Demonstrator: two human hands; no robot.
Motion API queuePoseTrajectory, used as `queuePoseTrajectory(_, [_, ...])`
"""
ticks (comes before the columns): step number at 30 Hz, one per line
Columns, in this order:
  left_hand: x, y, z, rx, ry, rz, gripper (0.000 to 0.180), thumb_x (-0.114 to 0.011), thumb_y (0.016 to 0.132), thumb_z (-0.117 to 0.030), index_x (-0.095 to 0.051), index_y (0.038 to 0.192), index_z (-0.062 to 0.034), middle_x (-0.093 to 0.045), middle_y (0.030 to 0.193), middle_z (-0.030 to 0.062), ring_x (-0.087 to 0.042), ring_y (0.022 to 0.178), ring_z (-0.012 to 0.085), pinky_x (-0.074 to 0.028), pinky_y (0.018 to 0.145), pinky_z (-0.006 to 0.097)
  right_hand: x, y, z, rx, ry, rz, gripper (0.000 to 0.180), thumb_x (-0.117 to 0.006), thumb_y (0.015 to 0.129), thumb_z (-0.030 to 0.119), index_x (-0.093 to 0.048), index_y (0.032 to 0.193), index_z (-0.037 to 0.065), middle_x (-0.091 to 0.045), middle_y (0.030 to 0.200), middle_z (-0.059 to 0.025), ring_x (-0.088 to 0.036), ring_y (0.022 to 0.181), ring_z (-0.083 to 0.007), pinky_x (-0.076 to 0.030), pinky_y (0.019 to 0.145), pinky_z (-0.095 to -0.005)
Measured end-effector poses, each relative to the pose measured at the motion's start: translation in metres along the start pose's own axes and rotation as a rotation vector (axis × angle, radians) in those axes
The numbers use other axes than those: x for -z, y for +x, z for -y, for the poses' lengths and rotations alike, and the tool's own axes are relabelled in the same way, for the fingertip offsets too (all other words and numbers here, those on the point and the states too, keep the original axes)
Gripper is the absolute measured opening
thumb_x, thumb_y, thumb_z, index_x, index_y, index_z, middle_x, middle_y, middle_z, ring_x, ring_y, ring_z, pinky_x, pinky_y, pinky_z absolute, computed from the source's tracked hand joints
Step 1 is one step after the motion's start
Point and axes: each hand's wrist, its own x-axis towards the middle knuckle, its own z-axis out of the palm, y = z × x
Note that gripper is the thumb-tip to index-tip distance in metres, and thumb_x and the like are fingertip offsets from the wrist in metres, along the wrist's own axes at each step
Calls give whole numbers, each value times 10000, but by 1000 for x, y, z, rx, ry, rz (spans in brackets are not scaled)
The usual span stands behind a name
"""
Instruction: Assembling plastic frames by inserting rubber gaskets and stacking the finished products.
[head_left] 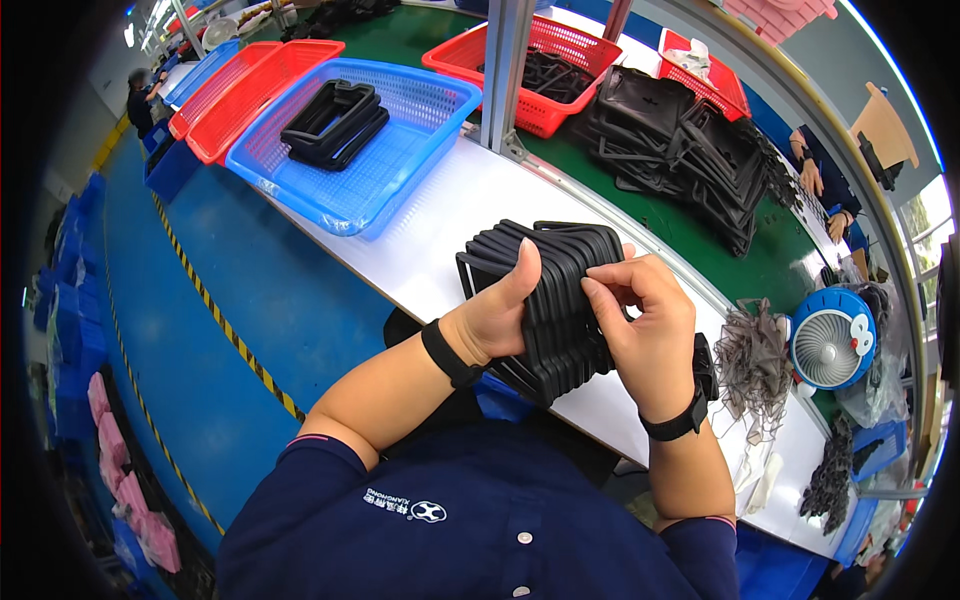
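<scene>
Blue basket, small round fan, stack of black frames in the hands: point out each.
blue basket (400, 170), head view, bare mesh floor.
small round fan (828, 345), head view, grille centre.
stack of black frames (565, 300), head view, edges between the hands.

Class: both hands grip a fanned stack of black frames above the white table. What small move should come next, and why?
Probably peel off the nearest frame. The right hand pinches the edge of the stack of black frames while the left hand clamps it, thumb across the top, so one frame looks ready to be separated.
</scene>
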Motion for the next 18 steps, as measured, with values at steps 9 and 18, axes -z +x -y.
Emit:
queuePoseTrajectory(9, [-1, -4, 4, -38, 60, 24, 1231, -447, 762, -886, -184, 1558, 15, -275, 1605, 170, -352, 1450, 312, -322, 1190, 463, -2, -6, 2, -272, 276, 24, 118, -659, 847, -74, -687, 950, -26, -621, 899, -76, -664, 776, -149, -542, 724, -261])
queuePoseTrajectory(18, [7, -7, -10, -151, -129, -139, 1226, -363, 791, -905, -191, 1555, 38, -203, 1628, 203, -312, 1471, 323, -358, 1165, 509, 20, -21, -19, -336, 380, -220, 200, -619, 927, -46, -687, 1113, -20, -682, 1094, -133, -670, 830, -137, -565, 751, -264])
